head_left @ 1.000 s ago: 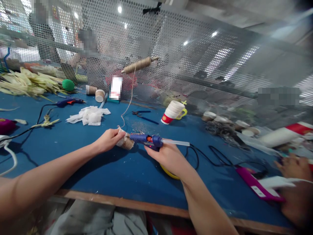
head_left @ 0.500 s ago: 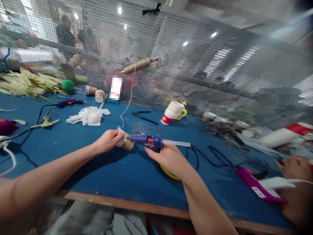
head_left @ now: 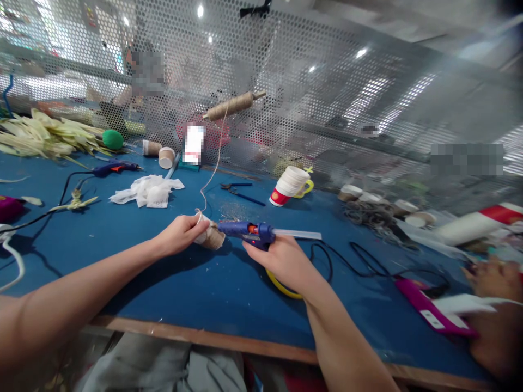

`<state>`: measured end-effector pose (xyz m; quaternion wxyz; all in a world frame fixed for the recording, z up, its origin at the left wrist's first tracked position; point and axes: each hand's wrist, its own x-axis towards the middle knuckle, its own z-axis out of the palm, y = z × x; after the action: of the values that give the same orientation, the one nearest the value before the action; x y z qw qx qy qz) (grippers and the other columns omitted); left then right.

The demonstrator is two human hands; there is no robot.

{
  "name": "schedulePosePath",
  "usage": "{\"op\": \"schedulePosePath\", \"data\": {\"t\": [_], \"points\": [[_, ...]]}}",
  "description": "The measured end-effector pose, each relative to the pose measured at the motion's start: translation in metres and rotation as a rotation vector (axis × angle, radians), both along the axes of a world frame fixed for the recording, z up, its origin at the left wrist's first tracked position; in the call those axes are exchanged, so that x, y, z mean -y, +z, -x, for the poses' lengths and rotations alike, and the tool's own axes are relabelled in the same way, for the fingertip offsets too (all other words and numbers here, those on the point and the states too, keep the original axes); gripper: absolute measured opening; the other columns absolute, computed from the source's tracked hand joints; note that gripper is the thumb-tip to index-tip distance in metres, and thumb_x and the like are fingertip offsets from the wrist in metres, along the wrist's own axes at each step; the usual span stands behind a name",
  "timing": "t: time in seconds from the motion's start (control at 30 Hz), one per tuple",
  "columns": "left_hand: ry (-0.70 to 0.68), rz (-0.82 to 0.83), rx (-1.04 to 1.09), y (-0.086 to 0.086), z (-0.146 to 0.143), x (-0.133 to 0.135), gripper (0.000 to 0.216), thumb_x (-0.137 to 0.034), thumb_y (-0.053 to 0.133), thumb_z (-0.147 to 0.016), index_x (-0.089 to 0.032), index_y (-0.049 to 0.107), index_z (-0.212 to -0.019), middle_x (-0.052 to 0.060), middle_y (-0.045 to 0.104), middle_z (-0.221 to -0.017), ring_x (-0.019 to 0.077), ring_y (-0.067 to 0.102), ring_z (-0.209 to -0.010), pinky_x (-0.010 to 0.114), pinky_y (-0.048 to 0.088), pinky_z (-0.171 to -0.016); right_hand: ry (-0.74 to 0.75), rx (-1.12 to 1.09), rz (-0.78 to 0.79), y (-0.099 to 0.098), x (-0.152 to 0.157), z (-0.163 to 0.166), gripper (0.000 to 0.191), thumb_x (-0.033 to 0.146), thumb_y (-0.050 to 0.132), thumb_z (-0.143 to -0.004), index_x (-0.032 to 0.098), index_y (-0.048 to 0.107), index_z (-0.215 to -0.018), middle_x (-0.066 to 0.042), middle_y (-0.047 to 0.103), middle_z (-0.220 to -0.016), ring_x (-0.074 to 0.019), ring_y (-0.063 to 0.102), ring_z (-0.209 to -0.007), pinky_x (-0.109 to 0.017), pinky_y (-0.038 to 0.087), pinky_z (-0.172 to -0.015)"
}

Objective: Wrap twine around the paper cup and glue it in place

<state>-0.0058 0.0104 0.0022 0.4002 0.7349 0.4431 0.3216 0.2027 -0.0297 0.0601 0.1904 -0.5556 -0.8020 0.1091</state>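
My left hand [head_left: 180, 234] is closed around a small paper cup [head_left: 211, 238] partly wrapped in brown twine, held on its side just above the blue table [head_left: 122, 256]. A strand of twine [head_left: 212, 169] runs from the cup up to a spool [head_left: 233, 105] mounted on the mesh screen. My right hand [head_left: 281, 260] grips a blue glue gun [head_left: 250, 231], its nozzle pointing left against the cup and a clear glue stick jutting out the back to the right.
A stack of paper cups [head_left: 289, 185], pliers [head_left: 239, 191], white gauze [head_left: 147, 191], a second glue gun [head_left: 112, 168], dried leaves [head_left: 44, 139] and a black cable [head_left: 351, 256] lie around. Another person's hands [head_left: 490, 283] work at the right by a magenta object [head_left: 433, 307].
Almost nothing moved; the glue gun and my right hand shifted slightly, staying pressed to the cup. A person behind the mesh walked to the right.
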Motion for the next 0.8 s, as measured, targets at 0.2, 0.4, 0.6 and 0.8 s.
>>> {"op": "schedulePosePath", "data": {"t": [0.2, 0.4, 0.6, 0.8], "points": [[0.004, -0.003, 0.007, -0.0014, 0.0006, -0.0001, 0.040, -0.042, 0.036, -0.078, -0.010, 0.059, -0.073, 0.002, 0.055, -0.061, 0.0123, 0.046, -0.059, 0.021, 0.036, -0.053, 0.010, -0.026, 0.001, -0.0032, -0.0025, -0.0038, 0.020, 0.032, 0.046, -0.073, 0.016, 0.056, -0.066, -0.001, 0.058, -0.060, -0.0140, 0.051, -0.057, -0.025, 0.038, -0.055], [0.013, -0.015, -0.008, 0.0006, 0.0007, 0.0006, 0.040, -0.043, 0.037, -0.077, -0.010, 0.059, -0.069, 0.002, 0.055, -0.062, 0.0124, 0.047, -0.060, 0.020, 0.037, -0.054, 0.041, -0.051, 0.028, 0.0030, 0.0023, -0.0012, 0.016, 0.028, 0.048, -0.070, 0.016, 0.054, -0.061, 0.001, 0.055, -0.055, -0.0126, 0.048, -0.053, -0.024, 0.037, -0.052], [-0.006, -0.019, -0.008, 0.0002, 0.0007, 0.0015, 0.040, -0.042, 0.035, -0.078, -0.009, 0.058, -0.071, 0.002, 0.056, -0.064, 0.0129, 0.047, -0.061, 0.021, 0.038, -0.056, 0.036, -0.077, 0.027, 0.0012, -0.0010, -0.0036, 0.018, 0.030, 0.046, -0.072, 0.017, 0.050, -0.061, 0.001, 0.051, -0.056, -0.0119, 0.044, -0.054, -0.024, 0.037, -0.054], [-0.033, -0.024, -0.033, 0.0035, 0.0021, 0.0035, 0.039, -0.043, 0.038, -0.076, -0.010, 0.057, -0.069, 0.001, 0.053, -0.060, 0.0133, 0.047, -0.062, 0.021, 0.038, -0.057, 0.033, -0.140, 0.079, 0.0041, -0.0032, -0.0016, 0.019, 0.029, 0.046, -0.070, 0.017, 0.046, -0.055, 0.002, 0.044, -0.052, -0.0109, 0.039, -0.050, -0.024, 0.036, -0.051]]}}
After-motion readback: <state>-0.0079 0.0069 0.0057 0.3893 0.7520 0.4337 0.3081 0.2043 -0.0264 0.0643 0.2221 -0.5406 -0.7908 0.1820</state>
